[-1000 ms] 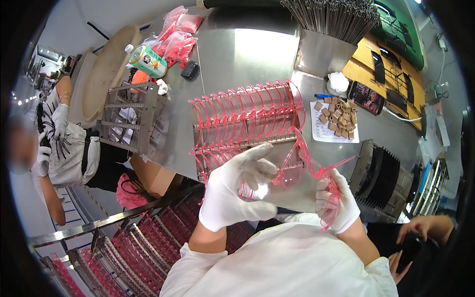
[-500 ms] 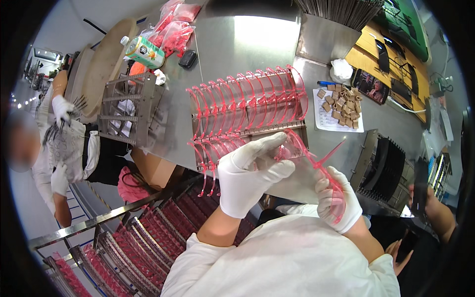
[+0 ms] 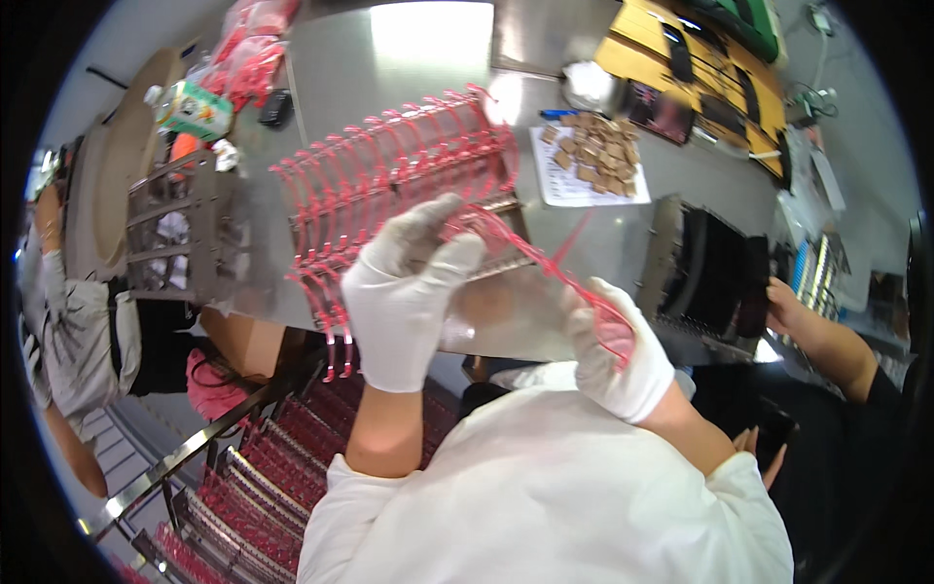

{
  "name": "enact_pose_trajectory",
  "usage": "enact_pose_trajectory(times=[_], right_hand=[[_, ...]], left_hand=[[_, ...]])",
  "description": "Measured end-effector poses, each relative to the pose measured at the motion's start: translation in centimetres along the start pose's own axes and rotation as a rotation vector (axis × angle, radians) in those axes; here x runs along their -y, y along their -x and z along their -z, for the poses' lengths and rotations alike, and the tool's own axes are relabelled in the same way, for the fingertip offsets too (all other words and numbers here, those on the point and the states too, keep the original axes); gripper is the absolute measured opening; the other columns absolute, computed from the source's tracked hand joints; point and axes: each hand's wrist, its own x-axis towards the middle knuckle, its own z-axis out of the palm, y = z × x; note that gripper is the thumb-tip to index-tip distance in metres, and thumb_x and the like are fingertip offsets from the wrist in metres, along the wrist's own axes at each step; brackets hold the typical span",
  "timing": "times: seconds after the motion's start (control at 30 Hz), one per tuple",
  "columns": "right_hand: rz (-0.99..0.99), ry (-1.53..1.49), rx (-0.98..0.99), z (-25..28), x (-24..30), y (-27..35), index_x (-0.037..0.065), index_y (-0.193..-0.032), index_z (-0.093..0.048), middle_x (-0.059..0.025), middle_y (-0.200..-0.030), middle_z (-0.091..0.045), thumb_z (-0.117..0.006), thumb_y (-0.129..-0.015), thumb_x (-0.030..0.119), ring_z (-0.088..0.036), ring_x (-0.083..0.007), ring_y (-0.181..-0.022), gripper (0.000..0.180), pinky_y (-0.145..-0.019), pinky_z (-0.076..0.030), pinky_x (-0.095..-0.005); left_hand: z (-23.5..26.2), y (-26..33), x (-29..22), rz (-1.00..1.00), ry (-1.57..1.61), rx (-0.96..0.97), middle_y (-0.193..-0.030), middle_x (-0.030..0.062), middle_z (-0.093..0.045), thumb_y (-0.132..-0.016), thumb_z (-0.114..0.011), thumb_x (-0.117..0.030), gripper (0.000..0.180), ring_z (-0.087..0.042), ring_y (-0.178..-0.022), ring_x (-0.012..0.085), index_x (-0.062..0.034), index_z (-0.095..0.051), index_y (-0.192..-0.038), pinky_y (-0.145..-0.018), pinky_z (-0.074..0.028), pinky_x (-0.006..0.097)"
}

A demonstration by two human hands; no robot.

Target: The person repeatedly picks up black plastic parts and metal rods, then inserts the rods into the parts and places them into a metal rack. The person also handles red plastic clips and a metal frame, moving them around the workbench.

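Both my hands wear white gloves and hold one translucent pink eyeglass frame (image 3: 552, 265) between them, above the near edge of the metal table. My left hand (image 3: 399, 302) pinches its far end between thumb and fingers. Around the near end, my right hand (image 3: 618, 350) is closed, and a thin pink arm sticks up between the hands. Just beyond my left hand, a metal rack (image 3: 501, 261) carries rows of similar pink frames (image 3: 394, 175). My left glove covers part of these rows.
Small brown pads (image 3: 593, 156) lie on a paper sheet (image 3: 564, 192) beside a phone (image 3: 659, 109). A rack of black pieces (image 3: 705, 268) stands right, near another person's hand (image 3: 783, 307). Left are a metal stand (image 3: 175, 219), a bottle (image 3: 199, 112) and a co-worker (image 3: 83, 341). Racked pink frames (image 3: 282, 448) stand below.
The view has shifted, so the table and rack appear farther left and higher. Both hands keep hold of the pink eyeglass frame. The co-worker at left now sits closer to the picture's rim.
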Motion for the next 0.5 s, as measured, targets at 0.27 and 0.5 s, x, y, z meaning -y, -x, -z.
enact_pose_trajectory(times=[0.27,0.5], right_hand=[[-0.058,-0.085,-0.002,-0.5,-0.1,0.1,0.001,-0.12,-0.059,0.0047,-0.079,-0.059,-0.053,-0.107,0.036,-0.057,-0.0021,-0.056,0.038,-0.053,-0.056,-0.0203],[-0.007,-0.13,-0.071,-0.2,-0.1,-0.2,0.002,-0.117,-0.06,-0.0004,-0.085,-0.067,-0.056,-0.106,0.034,-0.062,-0.0067,-0.058,0.034,-0.059,-0.06,-0.0235]], left_hand=[[-0.7,-0.5,0.0,-0.007,-0.016,0.009,-0.094,-0.0003,-0.07,-0.089,-0.079,-0.001,0.035,-0.059,-0.08,0.0027,0.0031,-0.07,-0.122,-0.071,-0.049,0.019],[-0.4,-0.5,0.4,0.003,-0.047,0.025,-0.092,-0.0006,-0.07,-0.09,-0.078,-0.002,0.034,-0.058,-0.08,0.0021,0.0036,-0.07,-0.122,-0.071,-0.047,0.018]])
